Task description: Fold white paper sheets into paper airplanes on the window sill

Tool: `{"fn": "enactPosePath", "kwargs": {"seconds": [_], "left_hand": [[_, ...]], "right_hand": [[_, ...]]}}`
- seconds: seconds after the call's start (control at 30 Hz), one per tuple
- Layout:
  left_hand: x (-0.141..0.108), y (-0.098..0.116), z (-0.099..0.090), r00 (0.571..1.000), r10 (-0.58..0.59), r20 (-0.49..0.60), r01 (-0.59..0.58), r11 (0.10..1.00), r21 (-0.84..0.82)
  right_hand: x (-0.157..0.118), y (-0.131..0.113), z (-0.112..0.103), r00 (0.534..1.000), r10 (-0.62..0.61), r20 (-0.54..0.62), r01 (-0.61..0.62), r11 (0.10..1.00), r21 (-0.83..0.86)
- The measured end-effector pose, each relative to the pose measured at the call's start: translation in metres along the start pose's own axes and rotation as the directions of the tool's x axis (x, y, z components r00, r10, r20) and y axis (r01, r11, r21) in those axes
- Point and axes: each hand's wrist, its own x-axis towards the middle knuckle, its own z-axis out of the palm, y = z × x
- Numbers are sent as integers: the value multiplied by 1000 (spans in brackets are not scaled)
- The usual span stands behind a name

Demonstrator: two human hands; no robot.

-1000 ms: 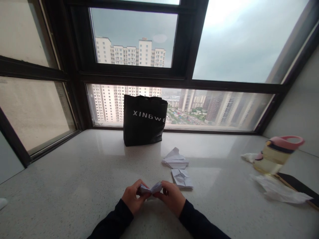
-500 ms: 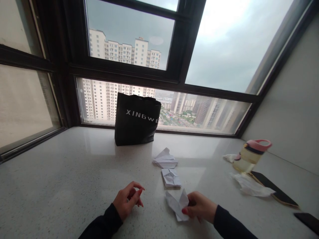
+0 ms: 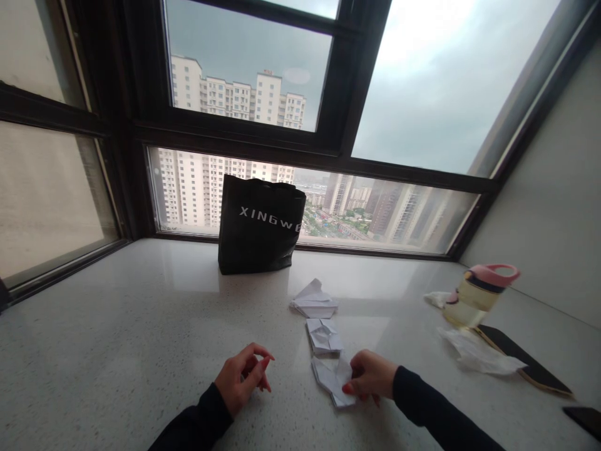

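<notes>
My right hand [image 3: 373,378] pinches the right edge of a folded white paper piece [image 3: 328,377], which lies low on the counter. Just beyond it lies a square folded paper [image 3: 323,336], its near edge close to the held piece. Farther off is another folded paper [image 3: 313,300] with a pointed top. My left hand [image 3: 243,377] rests over the counter to the left of the papers. Its fingers are loosely bent and apart, with nothing in them.
A black bag [image 3: 260,228] stands by the window. On the right are a bottle with a pink lid [image 3: 481,294], crumpled white tissue [image 3: 479,352], a dark flat device [image 3: 539,369] and a dark object [image 3: 585,419] cut off by the frame edge.
The paper in my right hand has gone from raised, with its flaps standing up, to lying flatter near the square one. My right hand moved slightly away from me. My left hand stayed put.
</notes>
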Motion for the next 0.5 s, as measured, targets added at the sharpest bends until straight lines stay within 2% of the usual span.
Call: {"fn": "enactPosePath", "kwargs": {"seconds": [0.2,0.3,0.43,0.5], "left_hand": [[0,-1,0,1000,-8,7,8,1000,22],[0,-1,0,1000,-4,2,4,999,50],[1,1,0,1000,13,-21,-10,992,125],[1,4,0,999,28,-42,-21,985,169]], "right_hand": [[-2,0,3,998,55,9,-54,998,-15],[-8,-1,3,998,62,-33,-63,998,-23],[-28,-14,-4,982,-15,-190,5,999,-52],[-40,-28,-3,933,-148,-328,105,984,-145]]}}
